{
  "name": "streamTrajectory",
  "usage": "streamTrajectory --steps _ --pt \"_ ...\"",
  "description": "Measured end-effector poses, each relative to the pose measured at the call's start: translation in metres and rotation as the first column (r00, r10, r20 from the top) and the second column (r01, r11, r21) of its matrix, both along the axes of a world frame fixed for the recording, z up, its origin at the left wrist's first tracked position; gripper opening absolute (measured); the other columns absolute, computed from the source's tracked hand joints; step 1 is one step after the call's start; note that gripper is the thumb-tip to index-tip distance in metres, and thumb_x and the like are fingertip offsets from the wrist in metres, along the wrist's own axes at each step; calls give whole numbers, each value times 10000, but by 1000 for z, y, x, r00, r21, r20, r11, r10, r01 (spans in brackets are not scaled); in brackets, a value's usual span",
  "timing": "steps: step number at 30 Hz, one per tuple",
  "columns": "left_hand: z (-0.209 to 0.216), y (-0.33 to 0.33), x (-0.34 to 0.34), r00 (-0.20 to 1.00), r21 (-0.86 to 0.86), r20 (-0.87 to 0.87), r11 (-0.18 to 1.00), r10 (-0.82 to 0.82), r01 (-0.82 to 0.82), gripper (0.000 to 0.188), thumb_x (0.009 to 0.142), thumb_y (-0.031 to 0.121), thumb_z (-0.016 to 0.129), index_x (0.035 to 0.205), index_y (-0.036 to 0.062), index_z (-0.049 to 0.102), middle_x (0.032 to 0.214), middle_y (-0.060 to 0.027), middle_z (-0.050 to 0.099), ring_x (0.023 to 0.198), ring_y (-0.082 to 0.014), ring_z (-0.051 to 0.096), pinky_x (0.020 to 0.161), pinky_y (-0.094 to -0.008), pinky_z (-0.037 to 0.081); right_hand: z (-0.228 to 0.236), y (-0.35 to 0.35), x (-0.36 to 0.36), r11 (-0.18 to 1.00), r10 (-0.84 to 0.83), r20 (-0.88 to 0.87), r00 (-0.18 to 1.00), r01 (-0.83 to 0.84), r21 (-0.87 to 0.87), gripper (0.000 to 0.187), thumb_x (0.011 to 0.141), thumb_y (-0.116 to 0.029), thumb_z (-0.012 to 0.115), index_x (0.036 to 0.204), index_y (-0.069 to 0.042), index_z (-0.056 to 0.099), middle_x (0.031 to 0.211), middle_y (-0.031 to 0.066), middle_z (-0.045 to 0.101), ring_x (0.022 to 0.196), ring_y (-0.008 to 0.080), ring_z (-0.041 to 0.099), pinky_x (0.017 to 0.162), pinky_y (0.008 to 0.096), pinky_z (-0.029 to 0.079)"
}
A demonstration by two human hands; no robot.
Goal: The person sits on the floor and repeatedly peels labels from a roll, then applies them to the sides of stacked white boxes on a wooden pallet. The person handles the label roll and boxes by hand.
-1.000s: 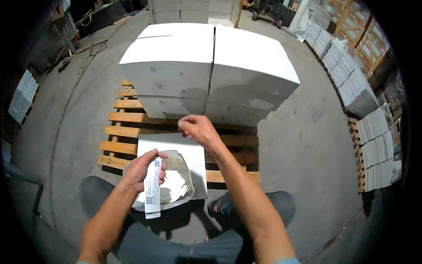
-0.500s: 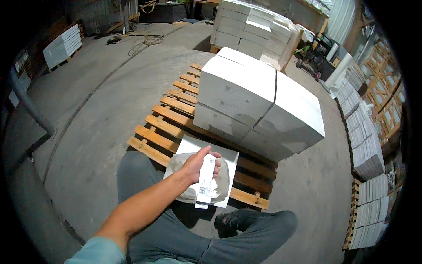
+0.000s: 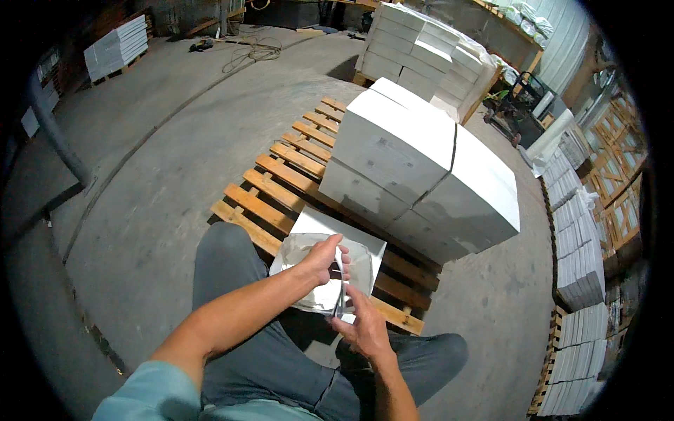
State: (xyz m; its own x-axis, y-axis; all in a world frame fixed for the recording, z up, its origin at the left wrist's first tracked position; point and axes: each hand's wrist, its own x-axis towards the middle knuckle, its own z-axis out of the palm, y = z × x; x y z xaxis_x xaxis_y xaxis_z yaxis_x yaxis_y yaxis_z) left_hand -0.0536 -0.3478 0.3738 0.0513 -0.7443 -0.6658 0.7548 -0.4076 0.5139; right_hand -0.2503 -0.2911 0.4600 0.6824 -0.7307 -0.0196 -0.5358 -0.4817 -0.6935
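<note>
Basically, left hand [image 3: 324,259] grips the far end of the white label strips [image 3: 341,297], right hand [image 3: 363,328] closes narrowly on the near end, above the translucent bag [image 3: 361,265]; light grips should avoid creasing.

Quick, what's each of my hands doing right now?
Left hand: closed, holding the paper strips at their far end.
Right hand: pinching their near end.

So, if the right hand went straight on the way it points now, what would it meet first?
Most likely the white strips in the left hand; the right hand seems to touch them, though depth is unclear.
</note>
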Motion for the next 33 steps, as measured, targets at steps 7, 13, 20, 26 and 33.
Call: streamTrajectory --steps 7,13,20,26,33 --pt "15 5 -10 983 -81 175 994 -58 73 427 919 435 608 1112 56 580 969 -101 597 856 -242 587 726 -464 530 -33 -11 -12 852 -280 201 939 147 503 352 944 -245 635 1185 10 612 893 48 649 791 129 587 727 276 485" --pt "4 -3 -9 980 -134 192 987 -56 83 453 924 442 612 1169 64 560 1028 -107 592 925 -265 600 761 -461 535 -55 -18 -16 943 -278 169 946 235 237 262 961 -227 583 1069 2 648 745 116 625 659 219 588 625 336 470" --pt "5 -3 -16 999 -180 -13 983 -34 31 565 955 435 584 1308 35 398 1073 -187 598 827 -296 660 713 -440 568 -54 -12 -5 928 -210 149 966 245 -282 293 850 -90 664 1133 -25 628 918 192 663 801 372 664 704 409 541" --pt "-6 -2 -12 985 -320 -98 941 -145 106 452 1014 300 468 1343 2 382 1128 -188 600 793 -244 647 688 -373 576 -31 -2 8 933 -62 99 993 93 -349 531 768 -145 760 1252 -41 569 1115 148 642 970 341 654 815 418 541" --pt "20 5 -14 867 -444 48 767 -496 463 411 1027 279 448 1313 -13 483 1060 -147 643 773 -193 651 672 -316 557 -18 -42 -27 940 -340 369 865 314 132 323 809 -138 754 1085 -2 658 944 112 669 808 205 651 713 312 526"
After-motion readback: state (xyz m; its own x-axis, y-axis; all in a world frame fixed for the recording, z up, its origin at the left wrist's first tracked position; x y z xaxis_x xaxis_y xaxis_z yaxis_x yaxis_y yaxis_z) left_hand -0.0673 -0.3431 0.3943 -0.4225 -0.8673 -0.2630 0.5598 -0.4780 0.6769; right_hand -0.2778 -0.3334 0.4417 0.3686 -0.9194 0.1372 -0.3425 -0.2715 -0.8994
